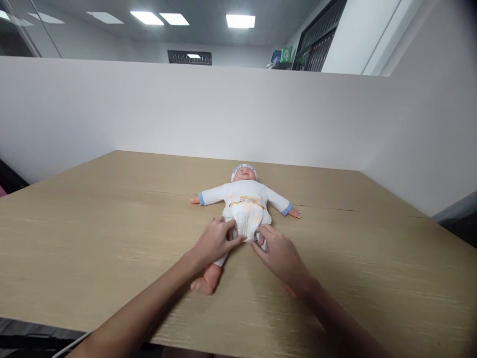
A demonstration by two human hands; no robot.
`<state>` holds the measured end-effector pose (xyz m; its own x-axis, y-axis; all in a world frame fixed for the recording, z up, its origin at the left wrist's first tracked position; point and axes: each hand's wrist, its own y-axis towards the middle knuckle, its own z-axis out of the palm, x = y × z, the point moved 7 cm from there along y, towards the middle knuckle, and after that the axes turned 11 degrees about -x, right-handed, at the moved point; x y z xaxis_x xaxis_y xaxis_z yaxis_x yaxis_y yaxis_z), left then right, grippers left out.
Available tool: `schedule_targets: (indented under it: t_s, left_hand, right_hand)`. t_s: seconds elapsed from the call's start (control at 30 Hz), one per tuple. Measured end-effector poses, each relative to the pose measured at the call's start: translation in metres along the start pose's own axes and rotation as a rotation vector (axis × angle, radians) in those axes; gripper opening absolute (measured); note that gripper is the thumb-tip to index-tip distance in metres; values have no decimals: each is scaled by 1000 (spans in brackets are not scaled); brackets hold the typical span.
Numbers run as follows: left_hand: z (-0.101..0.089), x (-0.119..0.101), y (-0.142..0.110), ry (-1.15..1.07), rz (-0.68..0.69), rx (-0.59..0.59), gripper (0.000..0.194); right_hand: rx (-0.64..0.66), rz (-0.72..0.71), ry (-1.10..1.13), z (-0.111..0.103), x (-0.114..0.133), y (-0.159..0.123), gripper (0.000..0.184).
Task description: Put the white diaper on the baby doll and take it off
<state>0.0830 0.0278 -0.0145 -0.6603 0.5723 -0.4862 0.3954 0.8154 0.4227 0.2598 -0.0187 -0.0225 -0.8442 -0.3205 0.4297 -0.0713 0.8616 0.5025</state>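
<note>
A baby doll point(244, 195) lies on its back on the wooden table point(93, 223), head away from me, arms spread. It wears a white top with blue cuffs, a white cap and a white diaper point(247, 219). My left hand point(213, 242) pinches the lower left edge of the diaper at the doll's crotch. My right hand point(278, 253) grips the lower right edge of the diaper, fingers curled. One bare doll leg point(206, 281) sticks out under my left wrist; the other leg is hidden by my right hand.
A white partition wall point(149, 109) runs behind and to the right of the table. The table's front edge point(44, 323) is near me at the bottom left. Ceiling lights and a dark window show above the partition.
</note>
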Motion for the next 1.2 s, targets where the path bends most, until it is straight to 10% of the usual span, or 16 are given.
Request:
schedule_targets:
  t_s: [0.67,1.2]
  left_hand:
    - [-7,-2,-9,-181,97,-5,13]
    - [13,42,-10,-613,-250,-200,47]
  right_hand:
    - [4,109,306,-6,2,-13,23]
    - [-108,449,348,-1,-34,-10,47]
